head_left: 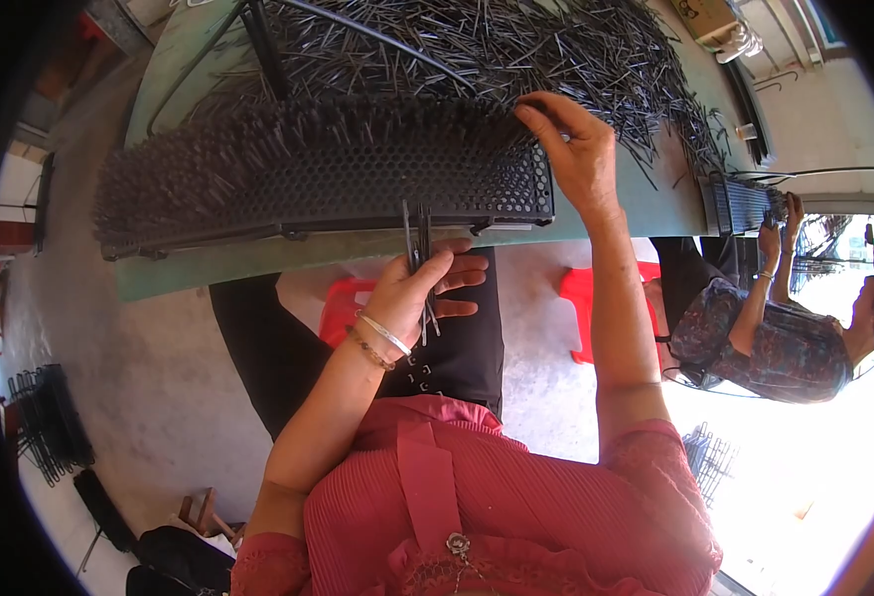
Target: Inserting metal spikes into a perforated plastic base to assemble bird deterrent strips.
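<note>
A long black perforated rack (377, 184) lies across the near edge of the table, its rows of round holes facing me. Thin dark strips (189, 169) stand densely along its left part and upper edge. Between the thumb and fingers of my left hand (427, 283) is a small bundle of thin dark strips (420, 238), just below the rack's front edge. My right hand (581, 149) is at the rack's upper right end, thumb and forefinger pinched together beside the standing strips. What lies between those fingertips is too small and dark to make out.
A big heap of loose dark strips (477, 50) covers the back of the green table (169, 268). A dark metal frame (358, 35) stands behind the rack. To the right, another person (755, 333) handles a similar rack (740, 204). Red stools (578, 308) stand under the table.
</note>
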`<state>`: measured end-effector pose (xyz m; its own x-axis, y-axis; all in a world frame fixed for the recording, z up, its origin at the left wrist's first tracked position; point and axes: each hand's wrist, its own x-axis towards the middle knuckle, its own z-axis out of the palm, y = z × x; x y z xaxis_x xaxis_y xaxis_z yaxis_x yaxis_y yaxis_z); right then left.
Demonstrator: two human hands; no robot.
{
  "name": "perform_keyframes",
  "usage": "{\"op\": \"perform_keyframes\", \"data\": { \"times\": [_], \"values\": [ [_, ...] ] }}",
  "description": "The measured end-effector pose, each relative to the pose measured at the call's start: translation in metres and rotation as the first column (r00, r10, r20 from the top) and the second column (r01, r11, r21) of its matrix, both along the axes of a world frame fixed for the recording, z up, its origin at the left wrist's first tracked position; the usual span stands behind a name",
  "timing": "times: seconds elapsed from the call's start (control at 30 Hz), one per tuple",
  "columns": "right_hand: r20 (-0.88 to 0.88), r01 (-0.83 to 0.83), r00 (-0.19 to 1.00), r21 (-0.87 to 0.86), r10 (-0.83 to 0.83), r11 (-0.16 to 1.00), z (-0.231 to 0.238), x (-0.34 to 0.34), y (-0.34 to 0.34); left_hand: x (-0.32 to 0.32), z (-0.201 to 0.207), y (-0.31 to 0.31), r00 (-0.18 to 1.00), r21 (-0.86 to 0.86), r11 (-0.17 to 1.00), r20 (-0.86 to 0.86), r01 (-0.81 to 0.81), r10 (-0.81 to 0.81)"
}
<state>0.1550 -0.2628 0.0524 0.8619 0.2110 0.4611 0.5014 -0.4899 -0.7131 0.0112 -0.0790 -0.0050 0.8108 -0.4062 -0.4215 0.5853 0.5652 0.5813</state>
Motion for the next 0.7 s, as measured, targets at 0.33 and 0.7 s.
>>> {"op": "perform_keyframes", "data": {
  "times": [0.33,0.7],
  "values": [
    [0.048,0.016,0.999,-0.019,-0.015,1.0,-0.0031,-0.0038,0.0038,-0.0002,-0.0002,0.0004,1.0,0.0,1.0,-0.012,-0.006,0.006],
    [0.16,-0.09,0.982,-0.099,0.105,0.991,-0.0021,-0.0004,0.0076,0.0,-0.0012,0.0008,1.0,-0.007,1.0,-0.02,-0.012,0.012]
  ]
}}
